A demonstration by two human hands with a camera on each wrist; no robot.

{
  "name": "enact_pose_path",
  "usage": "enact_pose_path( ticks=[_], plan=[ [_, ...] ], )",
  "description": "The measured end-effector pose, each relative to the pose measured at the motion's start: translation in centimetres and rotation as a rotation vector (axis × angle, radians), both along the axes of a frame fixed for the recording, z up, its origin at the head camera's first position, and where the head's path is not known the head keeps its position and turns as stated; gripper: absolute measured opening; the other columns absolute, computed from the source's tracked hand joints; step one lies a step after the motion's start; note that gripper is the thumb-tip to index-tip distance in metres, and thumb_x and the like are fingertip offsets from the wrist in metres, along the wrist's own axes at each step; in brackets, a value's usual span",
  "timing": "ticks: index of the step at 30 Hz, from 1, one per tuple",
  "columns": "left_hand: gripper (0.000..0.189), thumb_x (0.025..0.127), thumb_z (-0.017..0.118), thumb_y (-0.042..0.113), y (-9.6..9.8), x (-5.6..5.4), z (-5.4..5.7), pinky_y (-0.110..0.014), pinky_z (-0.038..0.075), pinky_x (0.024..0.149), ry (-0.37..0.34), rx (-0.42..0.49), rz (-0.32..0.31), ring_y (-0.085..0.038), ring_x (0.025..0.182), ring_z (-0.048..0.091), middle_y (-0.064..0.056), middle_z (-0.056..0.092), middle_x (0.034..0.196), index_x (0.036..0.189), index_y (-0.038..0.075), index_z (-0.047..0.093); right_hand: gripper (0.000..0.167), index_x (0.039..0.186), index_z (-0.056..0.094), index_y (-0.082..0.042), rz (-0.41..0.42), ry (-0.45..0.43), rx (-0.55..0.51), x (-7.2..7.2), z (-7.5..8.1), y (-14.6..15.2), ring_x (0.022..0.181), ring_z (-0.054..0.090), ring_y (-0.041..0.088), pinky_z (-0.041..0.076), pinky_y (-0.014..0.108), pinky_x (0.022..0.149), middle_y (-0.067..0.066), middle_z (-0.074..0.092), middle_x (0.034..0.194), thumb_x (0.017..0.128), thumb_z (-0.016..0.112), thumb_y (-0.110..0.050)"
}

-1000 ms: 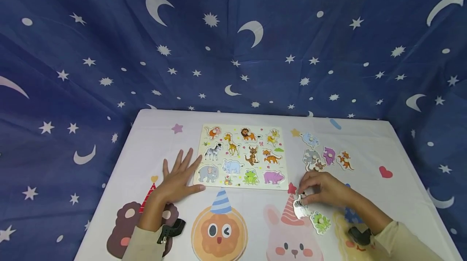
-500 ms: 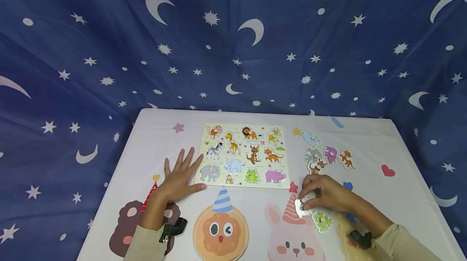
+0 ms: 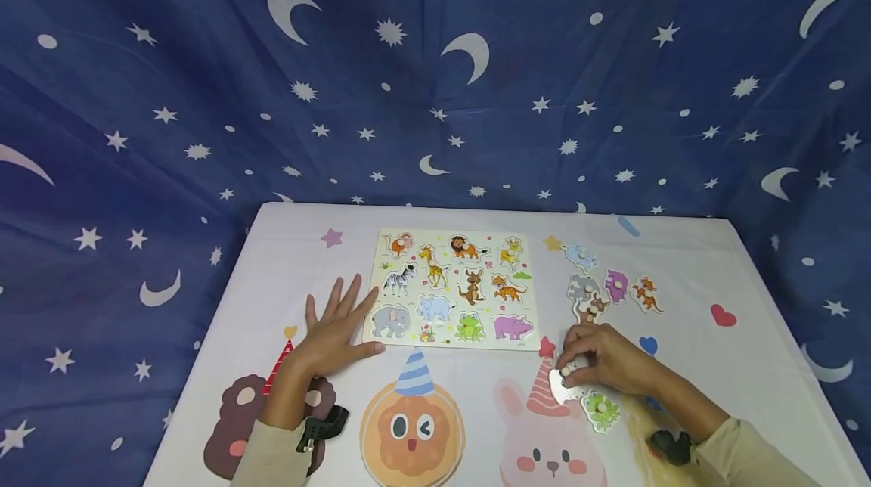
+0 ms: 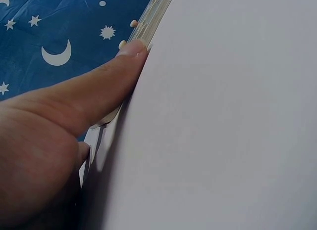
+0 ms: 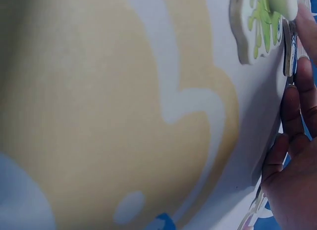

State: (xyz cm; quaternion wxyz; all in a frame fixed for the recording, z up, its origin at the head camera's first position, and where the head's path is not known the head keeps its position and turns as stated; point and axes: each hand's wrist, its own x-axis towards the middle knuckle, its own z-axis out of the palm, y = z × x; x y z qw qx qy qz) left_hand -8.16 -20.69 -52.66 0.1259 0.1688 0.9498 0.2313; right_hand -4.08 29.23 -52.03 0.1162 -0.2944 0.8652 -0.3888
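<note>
My left hand (image 3: 335,336) rests with fingers spread at the left side of a wooden animal puzzle board (image 3: 415,345). In the left wrist view its thumb (image 4: 106,84) touches the board's edge. My right hand (image 3: 605,357) pinches a zebra puzzle piece (image 3: 562,389) by its knob, low over the table to the right of the board; fingers and glare hide much of its print. The frog piece (image 3: 600,411) lies just in front of that hand, large at the top of the right wrist view. Directly behind the fingers is a brown-and-white cow-like piece (image 3: 593,308).
Beyond the right hand lie an elephant piece (image 3: 580,287), a purple hippo piece (image 3: 616,286), a pale blue piece (image 3: 581,255) and an orange tiger-like piece (image 3: 646,294). Several knobbed pieces, including the lion (image 3: 466,248), sit along the board's back row. A starry blue curtain (image 3: 381,63) hangs behind the table.
The right hand has kept its pinch on the zebra piece, which has turned and tilted so less of its print shows. The left hand has stayed at the board.
</note>
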Motion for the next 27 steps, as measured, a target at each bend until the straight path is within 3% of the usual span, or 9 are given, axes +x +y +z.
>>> enact_pose_path(
  ticks=[7,12,18,23,25,27],
  plan=[
    [0.099,0.084,0.075,0.059,0.0,0.1,0.1,-0.076,-0.016,0.113,0.000,0.011,0.002,-0.043,0.159,-0.007,-0.012,0.004,0.174,0.163,0.025,0.026,0.016,0.089,0.080,-0.027,-0.006,-0.023,-0.008,0.0,0.3,-0.4,0.084,0.060,0.007,0.045,0.014,0.084,-0.012,0.069,0.089,0.076,0.088,-0.033],
    [0.099,0.084,0.075,0.059,0.0,0.1,0.3,-0.077,-0.016,0.113,-0.002,0.008,-0.002,-0.043,0.159,-0.008,-0.012,0.004,0.174,0.163,0.026,0.026,0.015,0.088,0.079,-0.029,-0.010,-0.021,0.004,0.1,0.5,-0.5,0.086,0.062,0.006,0.039,0.005,0.096,-0.013,0.069,0.090,0.077,0.087,-0.033],
    [0.098,0.084,0.075,0.058,-0.1,0.0,0.3,-0.077,-0.016,0.113,0.008,0.006,0.001,-0.044,0.158,-0.007,-0.012,0.005,0.174,0.163,0.025,0.027,0.015,0.088,0.078,-0.029,-0.032,0.025,0.047,0.2,0.6,-0.3,0.090,0.061,0.004,0.045,0.009,0.085,-0.015,0.068,0.094,0.077,0.087,-0.030],
    [0.098,0.085,0.075,0.059,-0.1,0.0,0.2,-0.077,-0.016,0.113,-0.001,0.011,0.000,-0.044,0.158,-0.008,-0.012,0.004,0.174,0.163,0.025,0.026,0.017,0.087,0.078,-0.029,-0.088,0.058,0.041,0.2,0.8,-0.3,0.101,0.068,0.016,0.037,0.002,0.102,-0.017,0.067,0.091,0.075,0.089,-0.027],
    [0.098,0.085,0.075,0.058,-0.1,0.1,0.2,-0.077,-0.016,0.113,-0.005,0.014,0.001,-0.044,0.158,-0.008,-0.012,0.004,0.174,0.163,0.025,0.026,0.017,0.087,0.077,-0.029,-0.108,0.063,0.039,0.2,1.0,-0.5,0.098,0.067,0.016,0.040,0.003,0.099,-0.017,0.067,0.090,0.075,0.090,-0.027],
    [0.098,0.085,0.075,0.058,0.0,0.1,0.2,-0.076,-0.017,0.113,-0.006,0.015,0.000,-0.044,0.158,-0.008,-0.012,0.004,0.174,0.163,0.026,0.026,0.018,0.087,0.077,-0.029,-0.123,0.057,0.039,0.2,1.2,-0.7,0.091,0.065,0.013,0.047,0.009,0.087,-0.017,0.066,0.090,0.075,0.090,-0.027]
  ],
)
